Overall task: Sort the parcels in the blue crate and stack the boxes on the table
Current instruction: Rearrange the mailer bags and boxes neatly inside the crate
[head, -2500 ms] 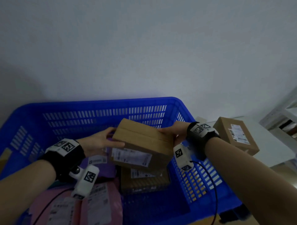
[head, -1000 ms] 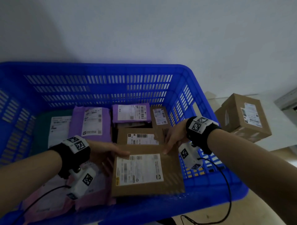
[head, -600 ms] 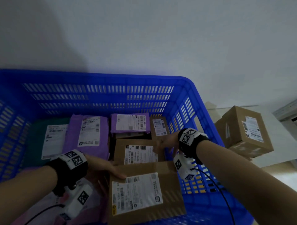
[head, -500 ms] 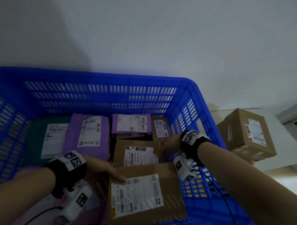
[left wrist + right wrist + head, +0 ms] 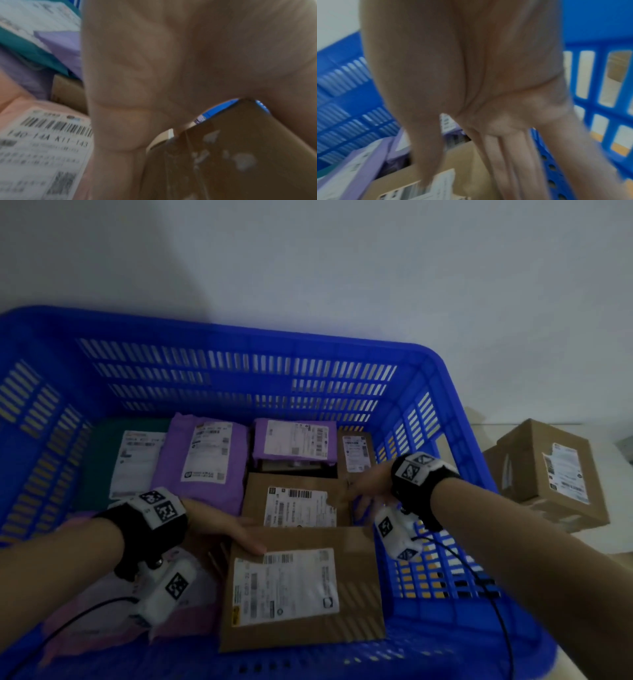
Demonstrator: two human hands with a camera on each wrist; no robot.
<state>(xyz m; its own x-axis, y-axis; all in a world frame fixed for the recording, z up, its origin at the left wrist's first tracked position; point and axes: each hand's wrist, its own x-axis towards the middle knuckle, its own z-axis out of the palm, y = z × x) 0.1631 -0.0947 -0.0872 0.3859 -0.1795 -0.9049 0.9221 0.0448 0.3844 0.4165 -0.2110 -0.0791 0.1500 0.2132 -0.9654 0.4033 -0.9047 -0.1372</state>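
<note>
- Fingers of the left hand point(image 5: 226, 529) lie straight on the far left corner of the near box point(image 5: 303, 587), pressing without gripping, probably to steady it where it leans at the front wall of the blue crate point(image 5: 239, 378).
- Right hand point(image 5: 368, 486) reaches with straight fingers point(image 5: 510, 159) down the right edge of the second box point(image 5: 294, 501); it holds nothing yet, likely seeking purchase to lift.
- Purple mailers point(image 5: 205, 460) lie flat behind, seemingly grouped apart.
- One stacked box point(image 5: 551, 470) sits outside on the table point(image 5: 613, 542).
</note>
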